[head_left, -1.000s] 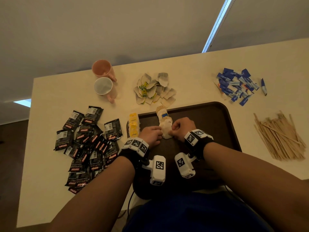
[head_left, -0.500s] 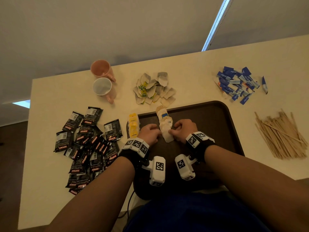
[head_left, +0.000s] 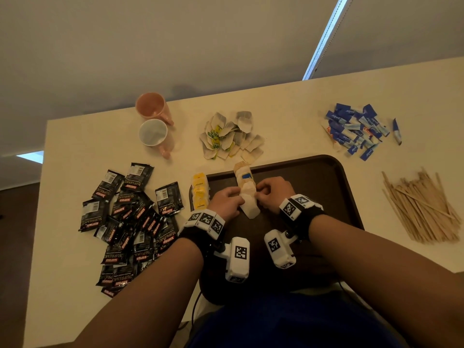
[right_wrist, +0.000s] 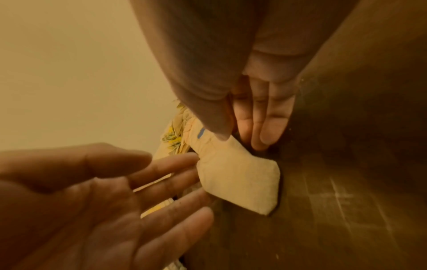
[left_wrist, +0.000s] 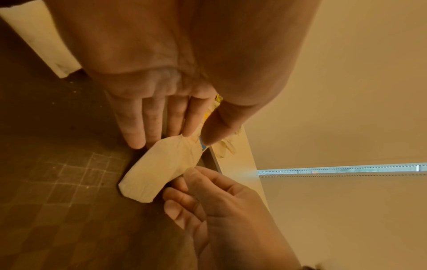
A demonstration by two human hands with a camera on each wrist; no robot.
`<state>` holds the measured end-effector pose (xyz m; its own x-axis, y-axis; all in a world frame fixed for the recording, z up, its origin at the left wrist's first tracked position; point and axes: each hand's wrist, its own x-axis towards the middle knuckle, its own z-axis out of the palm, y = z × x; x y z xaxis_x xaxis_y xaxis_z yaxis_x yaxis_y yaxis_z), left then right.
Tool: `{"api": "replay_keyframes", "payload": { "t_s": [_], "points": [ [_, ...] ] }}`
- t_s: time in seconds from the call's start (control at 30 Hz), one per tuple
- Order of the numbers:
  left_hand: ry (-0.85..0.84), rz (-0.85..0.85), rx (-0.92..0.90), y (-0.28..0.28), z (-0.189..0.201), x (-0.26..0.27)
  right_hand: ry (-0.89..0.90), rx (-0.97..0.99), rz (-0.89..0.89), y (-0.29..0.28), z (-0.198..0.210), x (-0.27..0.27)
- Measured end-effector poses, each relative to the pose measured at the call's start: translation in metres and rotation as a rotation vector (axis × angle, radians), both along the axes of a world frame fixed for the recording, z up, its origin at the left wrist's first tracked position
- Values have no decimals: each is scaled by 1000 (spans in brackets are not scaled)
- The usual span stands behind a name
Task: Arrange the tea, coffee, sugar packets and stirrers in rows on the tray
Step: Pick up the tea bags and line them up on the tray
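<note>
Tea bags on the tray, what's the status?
Left hand and right hand open, fingertips squaring the tea bag row on the tray. Nothing in the way.

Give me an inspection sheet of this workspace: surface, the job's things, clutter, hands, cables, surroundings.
Surface: cream table; dark brown tray at its near edge.
Job's things: row of tea bags on the tray; yellow packets at its left rim; loose tea bag pile, black coffee sachets, blue sugar packets and wooden stirrers on the table.
Clutter: two pink mugs on their sides.
Hands: left hand and right hand with straight fingers against the row's sides.
Cables: thin dark cable below the tray's near edge.
Surroundings: grey wall, one bright strip.
</note>
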<state>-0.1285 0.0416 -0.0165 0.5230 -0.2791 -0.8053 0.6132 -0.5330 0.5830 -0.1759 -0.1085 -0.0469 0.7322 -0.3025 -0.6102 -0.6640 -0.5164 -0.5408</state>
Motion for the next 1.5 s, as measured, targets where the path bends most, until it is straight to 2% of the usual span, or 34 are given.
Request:
{"api": "replay_keyframes", "payload": {
  "t_s": [0.13,0.23,0.33,0.5,0.67,0.83,0.97,1.27,1.5],
  "points": [
    [-69,91,30,4,1,6,-59,-109,20,-22,20,21],
    [-60,108,7,7,5,14,-187,-216,84,-43,35,50],
    [-10,125,-48,7,10,18,-265,-310,235,-57,41,86],
    [9,175,-86,5,13,27,-125,-573,699,-62,34,133],
    [16,210,-115,7,11,34,15,-589,840,-62,11,151],
    [12,220,-123,10,9,38,31,-558,861,-52,4,163],
    [18,199,-150,8,9,38,-28,-574,838,-46,10,164],
    [35,175,-177,5,16,36,7,-564,787,-56,22,160],
    [15,181,-177,7,23,31,-84,-533,575,-75,40,138]
  ]
}}
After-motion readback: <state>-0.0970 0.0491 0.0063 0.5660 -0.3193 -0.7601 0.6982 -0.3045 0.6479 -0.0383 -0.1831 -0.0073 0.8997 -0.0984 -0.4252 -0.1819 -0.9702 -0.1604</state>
